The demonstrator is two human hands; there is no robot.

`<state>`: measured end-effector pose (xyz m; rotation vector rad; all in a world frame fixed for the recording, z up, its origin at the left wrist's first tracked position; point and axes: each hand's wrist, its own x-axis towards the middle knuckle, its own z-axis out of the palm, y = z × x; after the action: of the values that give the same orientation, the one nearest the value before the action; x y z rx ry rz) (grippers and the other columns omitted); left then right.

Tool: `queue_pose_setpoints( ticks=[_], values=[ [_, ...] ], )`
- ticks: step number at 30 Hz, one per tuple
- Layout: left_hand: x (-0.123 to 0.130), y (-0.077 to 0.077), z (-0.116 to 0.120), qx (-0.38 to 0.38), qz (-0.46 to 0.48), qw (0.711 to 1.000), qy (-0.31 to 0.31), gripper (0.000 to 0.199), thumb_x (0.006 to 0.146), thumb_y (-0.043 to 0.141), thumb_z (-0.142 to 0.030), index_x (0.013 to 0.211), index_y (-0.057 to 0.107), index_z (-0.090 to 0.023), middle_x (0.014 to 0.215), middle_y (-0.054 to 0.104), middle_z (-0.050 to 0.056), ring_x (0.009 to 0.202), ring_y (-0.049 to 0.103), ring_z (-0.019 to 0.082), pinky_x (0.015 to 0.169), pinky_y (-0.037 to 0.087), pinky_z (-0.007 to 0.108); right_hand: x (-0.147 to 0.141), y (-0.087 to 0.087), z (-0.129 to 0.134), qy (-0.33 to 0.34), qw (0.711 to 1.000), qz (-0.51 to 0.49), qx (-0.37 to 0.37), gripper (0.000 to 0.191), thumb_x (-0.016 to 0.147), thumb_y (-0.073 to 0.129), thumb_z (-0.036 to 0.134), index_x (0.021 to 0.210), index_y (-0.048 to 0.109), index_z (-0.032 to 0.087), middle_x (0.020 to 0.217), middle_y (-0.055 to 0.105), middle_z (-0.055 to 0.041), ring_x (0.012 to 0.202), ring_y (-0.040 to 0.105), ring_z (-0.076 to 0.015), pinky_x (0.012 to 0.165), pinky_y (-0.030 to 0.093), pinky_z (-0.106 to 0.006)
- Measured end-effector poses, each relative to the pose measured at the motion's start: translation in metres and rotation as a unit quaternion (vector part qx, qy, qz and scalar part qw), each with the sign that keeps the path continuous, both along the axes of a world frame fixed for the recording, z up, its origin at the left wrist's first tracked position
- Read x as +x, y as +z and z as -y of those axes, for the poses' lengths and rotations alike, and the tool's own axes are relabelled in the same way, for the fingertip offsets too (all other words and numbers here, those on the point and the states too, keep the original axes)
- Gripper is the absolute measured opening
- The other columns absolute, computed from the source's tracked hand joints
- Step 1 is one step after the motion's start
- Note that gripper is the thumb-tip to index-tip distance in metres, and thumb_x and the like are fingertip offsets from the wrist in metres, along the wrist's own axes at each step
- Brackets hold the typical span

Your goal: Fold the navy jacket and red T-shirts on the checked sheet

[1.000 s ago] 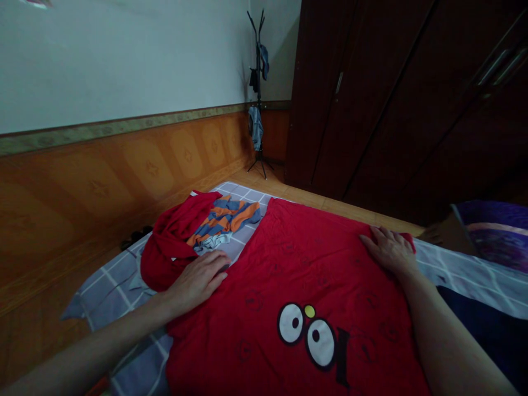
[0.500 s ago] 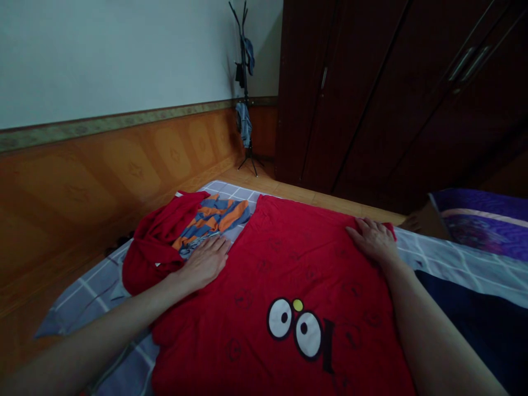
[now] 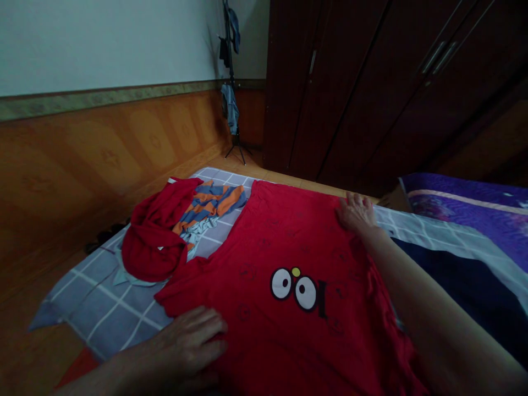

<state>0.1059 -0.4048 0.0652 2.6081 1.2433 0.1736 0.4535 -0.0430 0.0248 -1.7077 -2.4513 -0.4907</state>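
A red T-shirt (image 3: 272, 236) with a print of two cartoon eyes is spread over a grey checked bedsheet (image 3: 119, 300). At its far right corner my right hand (image 3: 358, 213) has its fingers bent and closed on the cloth, and the shirt's right edge is bunched in folds beside my forearm. My left hand (image 3: 192, 344) is over the near left part of the shirt, just below the sleeve. Its fingers are loosely bent and a little apart, with no cloth visibly between them; the thumb is hidden.
Left of the shirt lie a crumpled red garment (image 3: 154, 236) and an orange and grey checked garment (image 3: 212, 206). Dark navy cloth (image 3: 457, 291) lies at right, near a purple blanket (image 3: 466, 212). A coat stand (image 3: 231, 71) and dark wardrobe (image 3: 330, 99) stand beyond the bed.
My left hand has moved from the shirt's far left edge back toward me, uncovering the left sleeve. My right hand stays at the far right corner, where the edge is now more bunched.
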Motion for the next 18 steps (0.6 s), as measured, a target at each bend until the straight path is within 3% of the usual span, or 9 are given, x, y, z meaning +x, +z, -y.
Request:
queue_pose_setpoints(
  ticks=[3, 5, 8, 10, 12, 14, 18],
  values=[
    [-0.007, 0.0, 0.002, -0.013, -0.024, 0.999, -0.037, 0.052, 0.074, 0.072, -0.037, 0.121, 0.054, -0.023, 0.122, 0.06, 0.01, 0.112, 0.054, 0.025, 0.093, 0.048, 0.037, -0.014, 0.026, 0.029, 0.036, 0.999, 0.019, 0.0, 0.041, 0.086, 0.042, 0.023, 0.124, 0.051, 0.011, 0.145, 0.034, -0.0174, 0.131, 0.029, -0.0362, 0.102, 0.025, -0.053],
    [-0.01, -0.004, 0.006, 0.005, -0.032, 0.998, -0.058, 0.063, 0.073, 0.072, -0.037, 0.129, 0.049, -0.022, 0.128, 0.056, 0.012, 0.118, 0.051, 0.029, 0.092, 0.05, 0.04, -0.022, 0.044, 0.067, 0.085, 0.996, 0.0, -0.002, 0.042, 0.087, 0.045, 0.027, 0.126, 0.05, 0.012, 0.143, 0.037, -0.0177, 0.127, 0.035, -0.0359, 0.099, 0.032, -0.051],
    [-0.014, -0.016, 0.011, 0.072, -0.027, 0.994, -0.073, 0.052, 0.08, 0.061, -0.023, 0.13, 0.049, -0.021, 0.126, 0.059, 0.012, 0.117, 0.053, 0.028, 0.092, 0.051, 0.039, -0.028, 0.066, 0.157, 0.166, 0.982, -0.086, -0.029, 0.04, 0.09, 0.045, 0.035, 0.125, 0.052, 0.016, 0.127, 0.052, -0.0151, 0.113, 0.05, -0.0303, 0.087, 0.046, -0.044],
    [-0.015, -0.024, 0.013, 0.116, -0.015, 0.989, -0.089, 0.046, 0.083, 0.051, -0.013, 0.128, 0.051, -0.019, 0.121, 0.062, 0.012, 0.114, 0.055, 0.027, 0.092, 0.051, 0.038, -0.029, 0.073, 0.227, 0.226, 0.96, -0.13, -0.105, 0.034, 0.091, 0.047, 0.035, 0.12, 0.056, 0.019, 0.116, 0.059, -0.0115, 0.102, 0.058, -0.0246, 0.081, 0.051, -0.038],
    [-0.014, -0.029, 0.012, 0.151, 0.001, 0.982, -0.112, 0.045, 0.083, 0.043, -0.008, 0.125, 0.053, -0.017, 0.117, 0.064, 0.012, 0.11, 0.058, 0.025, 0.09, 0.051, 0.038, -0.028, 0.073, 0.29, 0.249, 0.94, -0.144, -0.184, 0.029, 0.088, 0.052, 0.032, 0.116, 0.057, 0.026, 0.107, 0.063, -0.0072, 0.092, 0.062, -0.0213, 0.072, 0.054, -0.033],
    [-0.011, -0.031, 0.009, 0.173, 0.018, 0.976, -0.13, 0.042, 0.084, 0.038, -0.005, 0.121, 0.055, -0.014, 0.111, 0.066, 0.012, 0.102, 0.061, 0.023, 0.087, 0.052, 0.037, -0.028, 0.064, 0.336, 0.251, 0.934, -0.147, -0.205, 0.029, 0.083, 0.06, 0.033, 0.111, 0.059, 0.028, 0.104, 0.065, -0.0061, 0.085, 0.063, -0.022, 0.065, 0.055, -0.032],
    [-0.004, -0.026, 0.002, 0.181, 0.084, 0.972, -0.122, 0.028, 0.087, 0.041, -0.006, 0.105, 0.059, -0.017, 0.086, 0.068, 0.006, 0.08, 0.064, 0.017, 0.077, 0.052, 0.03, -0.03, 0.034, 0.371, 0.191, 0.956, -0.139, -0.172, 0.013, 0.085, 0.049, 0.016, 0.086, 0.06, 0.021, 0.085, 0.064, -0.0066, 0.069, 0.06, -0.0188, 0.058, 0.05, -0.03]
  ],
)
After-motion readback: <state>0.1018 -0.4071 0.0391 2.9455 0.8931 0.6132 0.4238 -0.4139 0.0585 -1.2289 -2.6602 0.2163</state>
